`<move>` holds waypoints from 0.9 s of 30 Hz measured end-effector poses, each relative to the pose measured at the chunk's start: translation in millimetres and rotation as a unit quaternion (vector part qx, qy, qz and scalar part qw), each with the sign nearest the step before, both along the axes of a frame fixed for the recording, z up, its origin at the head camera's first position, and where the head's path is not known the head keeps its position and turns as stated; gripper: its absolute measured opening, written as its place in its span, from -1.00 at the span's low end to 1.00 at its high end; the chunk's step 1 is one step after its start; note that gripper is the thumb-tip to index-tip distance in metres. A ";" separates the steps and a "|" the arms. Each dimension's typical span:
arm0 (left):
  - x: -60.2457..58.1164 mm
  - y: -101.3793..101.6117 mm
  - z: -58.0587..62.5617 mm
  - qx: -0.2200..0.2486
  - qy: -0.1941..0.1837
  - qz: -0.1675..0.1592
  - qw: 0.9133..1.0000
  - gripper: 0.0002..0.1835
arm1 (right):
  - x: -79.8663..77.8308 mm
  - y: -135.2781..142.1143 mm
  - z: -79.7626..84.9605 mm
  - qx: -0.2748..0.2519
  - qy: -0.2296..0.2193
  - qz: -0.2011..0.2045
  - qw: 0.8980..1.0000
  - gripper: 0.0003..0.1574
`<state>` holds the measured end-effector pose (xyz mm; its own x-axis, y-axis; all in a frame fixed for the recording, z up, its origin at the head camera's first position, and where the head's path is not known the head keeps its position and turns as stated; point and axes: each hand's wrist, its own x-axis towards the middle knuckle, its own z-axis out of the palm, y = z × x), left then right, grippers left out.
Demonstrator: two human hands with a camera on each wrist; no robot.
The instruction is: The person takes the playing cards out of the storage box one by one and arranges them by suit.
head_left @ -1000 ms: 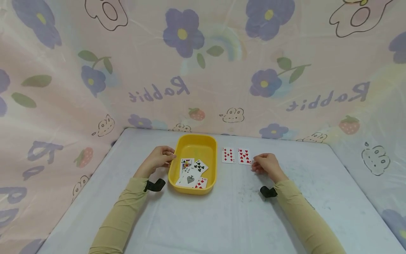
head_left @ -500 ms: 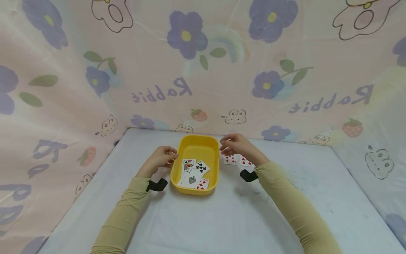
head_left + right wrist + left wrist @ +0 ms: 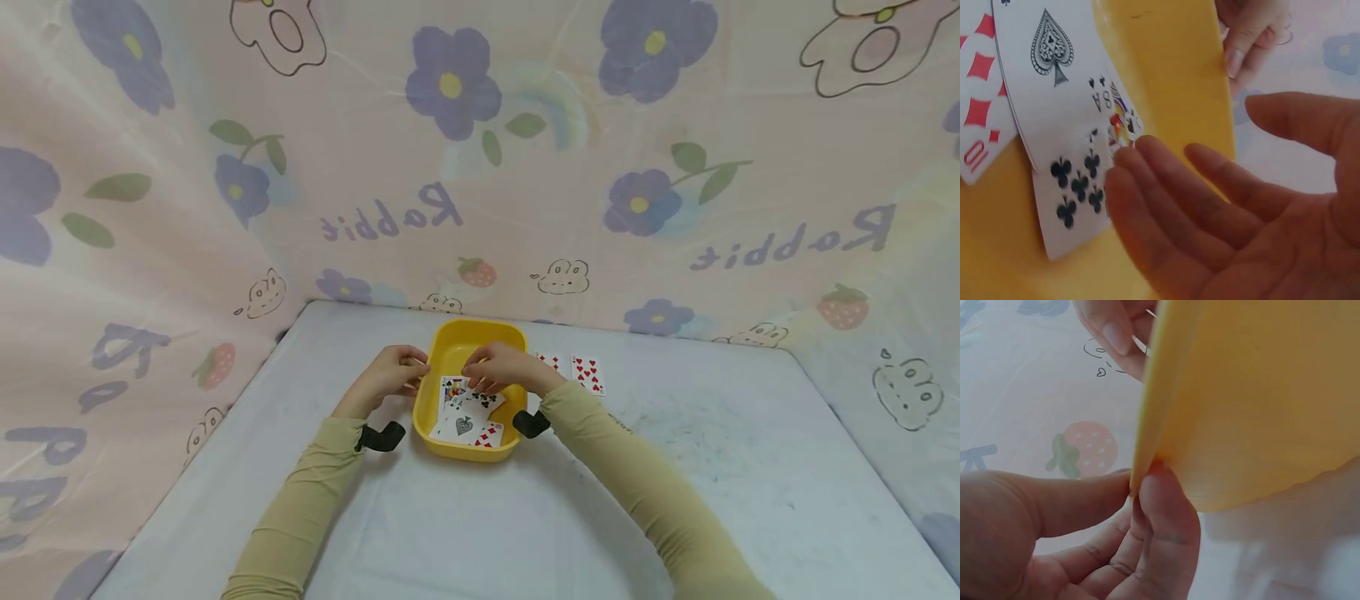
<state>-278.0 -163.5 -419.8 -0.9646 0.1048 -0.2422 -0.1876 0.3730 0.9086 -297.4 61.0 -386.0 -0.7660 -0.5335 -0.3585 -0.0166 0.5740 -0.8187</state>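
A yellow tray (image 3: 450, 451) stands on the table with several playing cards in it. My left hand (image 3: 386, 382) pinches its left rim between thumb and fingers; the left wrist view shows this grip on the tray wall (image 3: 1241, 412) closely. Over the tray hovers my right hand (image 3: 513, 368), fingers extended and holding nothing. Its fingertips are beside the clubs card (image 3: 1072, 200) and partly cover a face card (image 3: 1124, 115); whether they touch I cannot tell. An ace of spades (image 3: 1050, 56) overlaps a ten of diamonds (image 3: 979, 106).
Right of the tray, a hearts card (image 3: 588, 374) lies face up on the white-covered table (image 3: 720, 467). Beside it is a diamonds card (image 3: 550, 361), partly hidden by my right hand. A printed curtain (image 3: 510, 208) rises behind the table.
My right hand has moved left from beside the hearts card, past the tray's right rim, and is now over the cards inside. The left hand keeps its grip on the rim.
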 end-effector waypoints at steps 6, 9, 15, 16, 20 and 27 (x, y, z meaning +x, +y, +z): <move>1.4 -0.1 0.4 -0.001 0.001 0.001 1.000 -0.72 | -5.0 -9.2 -10.7 0.043 -0.016 0.021 0.999 -0.56; 1.3 -0.1 0.2 0.003 0.003 0.001 1.000 -0.72 | -4.3 -10.4 -10.8 0.057 -0.014 0.026 0.998 -0.56; 0.1 0.9 -0.2 0.007 0.008 0.004 1.000 -0.73 | -2.1 -11.1 -10.7 0.065 -0.025 0.030 0.997 -0.61; 0.1 1.1 -0.2 0.007 0.008 0.004 1.000 -0.73 | -1.8 -11.5 -10.8 0.066 -0.029 0.030 0.997 -0.63; 0.5 1.7 -0.3 0.007 0.008 0.006 1.000 -0.74 | -0.2 -12.7 -11.2 0.072 -0.025 0.035 0.996 -0.69; 1.1 0.7 -0.8 0.005 0.008 0.005 1.000 -0.74 | 3.5 -11.0 -8.0 0.097 0.021 0.040 0.994 -0.83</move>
<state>-276.9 -162.8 -420.7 -0.9691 0.0978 -0.2265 -0.1775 0.3614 0.9154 -293.9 50.0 -394.0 -0.7406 -0.5169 -0.4292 -0.0996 0.7162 -0.6907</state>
